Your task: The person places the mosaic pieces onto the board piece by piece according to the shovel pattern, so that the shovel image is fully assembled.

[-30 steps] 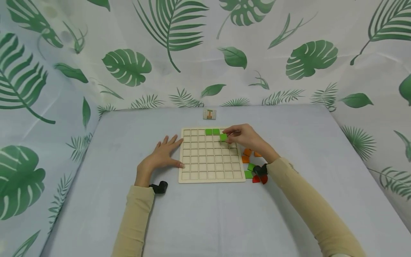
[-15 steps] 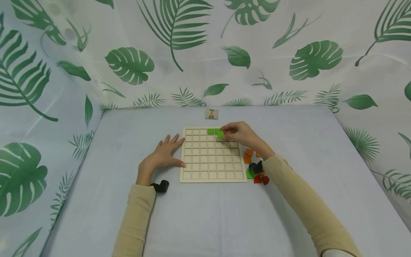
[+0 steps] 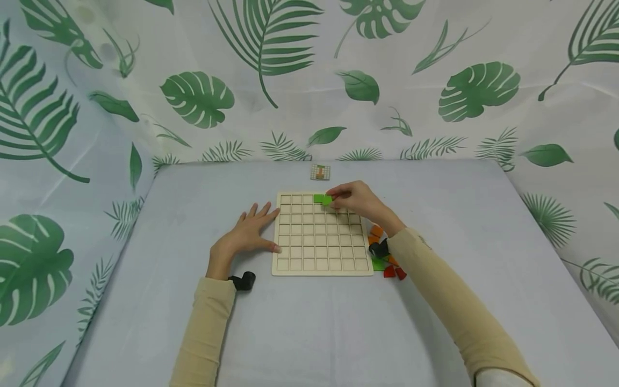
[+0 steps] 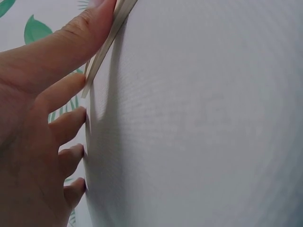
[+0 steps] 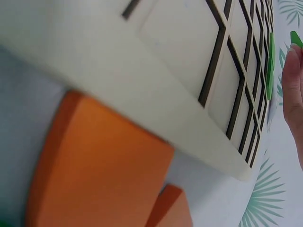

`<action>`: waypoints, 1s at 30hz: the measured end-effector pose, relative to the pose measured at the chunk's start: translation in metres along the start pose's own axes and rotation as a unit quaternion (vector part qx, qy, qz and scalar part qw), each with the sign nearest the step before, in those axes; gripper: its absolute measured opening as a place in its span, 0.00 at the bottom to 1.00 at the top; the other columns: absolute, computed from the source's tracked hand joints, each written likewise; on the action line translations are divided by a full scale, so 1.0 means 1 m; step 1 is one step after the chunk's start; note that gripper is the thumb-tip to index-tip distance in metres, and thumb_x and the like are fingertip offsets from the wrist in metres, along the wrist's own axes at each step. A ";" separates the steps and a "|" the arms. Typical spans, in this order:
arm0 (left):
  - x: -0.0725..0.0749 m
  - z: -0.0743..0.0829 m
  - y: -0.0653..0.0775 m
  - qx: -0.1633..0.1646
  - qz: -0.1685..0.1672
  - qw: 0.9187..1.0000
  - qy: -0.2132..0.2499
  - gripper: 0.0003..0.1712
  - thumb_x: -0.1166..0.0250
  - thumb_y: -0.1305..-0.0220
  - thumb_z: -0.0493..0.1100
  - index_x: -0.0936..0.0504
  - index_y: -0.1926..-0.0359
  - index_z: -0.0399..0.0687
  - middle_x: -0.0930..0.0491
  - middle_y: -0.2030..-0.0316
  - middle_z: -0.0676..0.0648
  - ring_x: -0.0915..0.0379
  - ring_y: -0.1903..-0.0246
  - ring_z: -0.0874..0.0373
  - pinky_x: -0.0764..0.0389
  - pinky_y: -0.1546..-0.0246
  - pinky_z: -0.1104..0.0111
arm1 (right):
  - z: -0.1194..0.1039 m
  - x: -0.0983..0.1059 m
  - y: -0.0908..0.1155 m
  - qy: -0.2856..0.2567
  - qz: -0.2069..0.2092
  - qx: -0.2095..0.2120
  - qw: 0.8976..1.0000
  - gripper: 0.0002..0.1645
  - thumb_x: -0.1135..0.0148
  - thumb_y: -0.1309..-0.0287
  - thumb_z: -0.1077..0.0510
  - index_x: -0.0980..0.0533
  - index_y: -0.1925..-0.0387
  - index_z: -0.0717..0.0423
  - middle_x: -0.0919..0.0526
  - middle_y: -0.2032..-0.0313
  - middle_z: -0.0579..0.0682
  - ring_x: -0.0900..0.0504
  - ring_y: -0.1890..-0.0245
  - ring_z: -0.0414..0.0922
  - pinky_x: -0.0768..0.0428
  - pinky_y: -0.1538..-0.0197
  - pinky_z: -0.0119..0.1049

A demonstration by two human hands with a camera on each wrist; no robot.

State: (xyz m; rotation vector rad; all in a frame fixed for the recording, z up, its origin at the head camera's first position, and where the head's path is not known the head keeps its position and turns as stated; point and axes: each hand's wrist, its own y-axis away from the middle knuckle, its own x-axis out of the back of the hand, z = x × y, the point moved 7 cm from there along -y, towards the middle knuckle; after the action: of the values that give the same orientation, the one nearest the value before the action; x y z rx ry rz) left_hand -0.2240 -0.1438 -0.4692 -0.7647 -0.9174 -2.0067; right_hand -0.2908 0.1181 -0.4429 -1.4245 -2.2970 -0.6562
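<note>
Steady the board lightly with left hand, wide spread at its left edge; with right hand pinching green tile above the far row, better to level it, then lower squarely into one cell, without pushing the green piece beside it.

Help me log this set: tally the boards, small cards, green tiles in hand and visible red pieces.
Boards: 1
Small cards: 1
Green tiles in the right hand: 1
Visible red pieces: 2
Total: 5; more red may be hidden.
</note>
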 end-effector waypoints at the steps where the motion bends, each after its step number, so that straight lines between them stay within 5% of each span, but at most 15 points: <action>1: 0.000 0.000 0.000 0.001 -0.001 1.000 0.000 0.63 0.22 0.44 0.56 0.51 0.17 0.51 0.64 0.17 0.41 0.78 0.19 0.37 0.72 0.21 0.41 | 0.000 -0.001 -0.001 -0.002 0.000 0.000 1.000 0.21 0.33 0.33 0.60 0.19 0.40 0.60 0.13 0.51 0.59 0.13 0.56 0.52 0.17 0.45 0.48; 22: 0.000 -0.004 -0.002 0.005 -0.004 1.000 -0.003 0.63 0.23 0.44 0.58 0.52 0.17 0.53 0.64 0.17 0.42 0.79 0.19 0.38 0.72 0.20 0.42 | -0.010 -0.023 -0.035 0.045 -0.001 0.020 0.999 0.21 0.34 0.34 0.60 0.18 0.41 0.62 0.14 0.51 0.59 0.14 0.59 0.49 0.14 0.57 0.37; 30: -0.001 -0.005 -0.003 0.004 -0.001 1.000 0.001 0.64 0.22 0.44 0.59 0.51 0.17 0.52 0.63 0.17 0.42 0.78 0.19 0.38 0.71 0.21 0.41 | -0.016 -0.030 -0.042 0.063 -0.008 0.035 0.997 0.20 0.33 0.34 0.60 0.18 0.42 0.61 0.14 0.51 0.59 0.15 0.53 0.51 0.15 0.51 0.43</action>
State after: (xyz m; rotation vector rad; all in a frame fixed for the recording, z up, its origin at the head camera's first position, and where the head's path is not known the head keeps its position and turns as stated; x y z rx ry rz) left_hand -0.2267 -0.1457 -0.4740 -0.7575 -0.9261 -2.0037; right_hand -0.3153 0.0707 -0.4541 -1.2972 -2.2135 -0.6446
